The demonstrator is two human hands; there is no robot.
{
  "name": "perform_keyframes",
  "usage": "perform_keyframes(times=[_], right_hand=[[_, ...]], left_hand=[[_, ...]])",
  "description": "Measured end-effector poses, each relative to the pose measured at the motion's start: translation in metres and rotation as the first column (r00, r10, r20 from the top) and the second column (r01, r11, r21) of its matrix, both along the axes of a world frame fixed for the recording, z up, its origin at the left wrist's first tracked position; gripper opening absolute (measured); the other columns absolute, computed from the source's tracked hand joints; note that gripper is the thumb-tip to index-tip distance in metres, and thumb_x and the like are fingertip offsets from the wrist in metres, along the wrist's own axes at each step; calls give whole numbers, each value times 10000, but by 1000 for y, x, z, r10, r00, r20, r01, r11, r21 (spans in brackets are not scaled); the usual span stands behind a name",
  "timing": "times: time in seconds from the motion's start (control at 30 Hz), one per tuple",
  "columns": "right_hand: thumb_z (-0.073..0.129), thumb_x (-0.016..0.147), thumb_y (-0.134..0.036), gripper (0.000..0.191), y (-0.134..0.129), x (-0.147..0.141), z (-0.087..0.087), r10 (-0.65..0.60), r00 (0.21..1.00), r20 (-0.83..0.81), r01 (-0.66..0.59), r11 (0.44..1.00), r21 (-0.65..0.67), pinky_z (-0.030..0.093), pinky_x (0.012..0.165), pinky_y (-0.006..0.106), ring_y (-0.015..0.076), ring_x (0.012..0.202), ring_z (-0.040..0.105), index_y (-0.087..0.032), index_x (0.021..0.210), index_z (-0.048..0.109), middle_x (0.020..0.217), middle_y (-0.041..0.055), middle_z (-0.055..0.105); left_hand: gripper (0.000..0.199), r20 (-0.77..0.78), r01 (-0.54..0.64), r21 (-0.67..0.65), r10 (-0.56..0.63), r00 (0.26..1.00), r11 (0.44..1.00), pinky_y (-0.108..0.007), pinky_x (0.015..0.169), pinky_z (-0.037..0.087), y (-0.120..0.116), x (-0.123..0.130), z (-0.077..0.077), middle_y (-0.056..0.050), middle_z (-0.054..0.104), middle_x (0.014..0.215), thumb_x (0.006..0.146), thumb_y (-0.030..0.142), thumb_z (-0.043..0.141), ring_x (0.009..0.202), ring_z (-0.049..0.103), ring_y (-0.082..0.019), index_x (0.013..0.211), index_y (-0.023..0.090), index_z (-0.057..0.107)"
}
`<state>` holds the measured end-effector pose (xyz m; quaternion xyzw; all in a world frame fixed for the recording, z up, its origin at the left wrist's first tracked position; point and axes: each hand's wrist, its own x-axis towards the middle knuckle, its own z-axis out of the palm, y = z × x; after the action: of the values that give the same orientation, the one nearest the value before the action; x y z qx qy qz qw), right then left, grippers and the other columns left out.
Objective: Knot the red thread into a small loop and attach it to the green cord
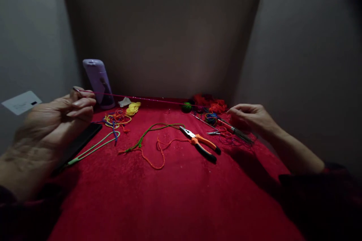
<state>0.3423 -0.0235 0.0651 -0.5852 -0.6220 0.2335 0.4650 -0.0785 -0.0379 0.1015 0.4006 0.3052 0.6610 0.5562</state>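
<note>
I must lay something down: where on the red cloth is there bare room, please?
Widest free patch: the near part of the red cloth, bordered by pliers, orange cord, left sleeve and right sleeve. Crowded: back right, with green ball and orange yarn; back left, with yellow yarn. Pink thread crosses there.

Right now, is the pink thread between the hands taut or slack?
Taut: the pink thread runs nearly straight from the left hand toward the right hand, with no visible sag.

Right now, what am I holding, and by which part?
A pink thread, held taut: the left hand grips one end of the visible stretch, the right hand apparently the other.
</note>
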Motion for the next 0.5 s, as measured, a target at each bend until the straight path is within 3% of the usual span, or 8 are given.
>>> perform_keyframes(times=[0.07,0.17,0.27,0.33,0.43,0.5], right_hand=[[628,728,-409,272,10,6,9,-97,995,19,95,992,82,263,380,222,75,389,389,-139,737,659,498,5,534],[629,733,-378,244,26,-22,21,-160,978,134,112,943,312,284,405,219,84,446,415,-139,732,677,545,13,555],[567,791,-354,224,31,-78,26,-22,975,221,-53,943,330,350,447,223,103,494,471,-168,767,691,577,14,576],[547,802,-233,161,23,-112,23,165,886,433,-288,928,236,427,557,258,142,625,553,-170,830,693,732,54,631],[533,749,-70,271,-3,-143,8,59,745,664,-350,882,314,437,732,347,218,861,560,-162,975,651,998,109,607],[488,781,-57,287,-23,-153,-7,44,782,621,-343,863,371,433,753,351,213,880,547,-156,1020,612,997,105,594]], left_hand=[[218,-10,-27,-26,26,1000,999,-32,372,334,4,0,-5,35,553,594,839,42,459,434,411,-3,693,152,578],[123,-267,26,-89,-49,962,996,-95,334,302,6,17,-23,8,569,558,813,138,552,419,420,-28,710,132,619],[97,-402,138,-137,-182,897,981,-146,337,292,1,43,-47,11,551,481,746,218,640,369,419,-50,715,137,596],[149,-408,197,-170,-251,878,965,-159,367,312,-5,58,-61,6,581,505,730,263,656,378,448,-59,730,145,566],[202,-419,222,-190,-283,863,956,-167,391,304,-14,73,-74,7,583,516,726,304,652,378,451,-56,708,137,539],[216,-426,222,-204,-290,857,954,-171,397,286,-19,78,-76,7,576,516,728,311,644,376,436,-52,688,132,530]])
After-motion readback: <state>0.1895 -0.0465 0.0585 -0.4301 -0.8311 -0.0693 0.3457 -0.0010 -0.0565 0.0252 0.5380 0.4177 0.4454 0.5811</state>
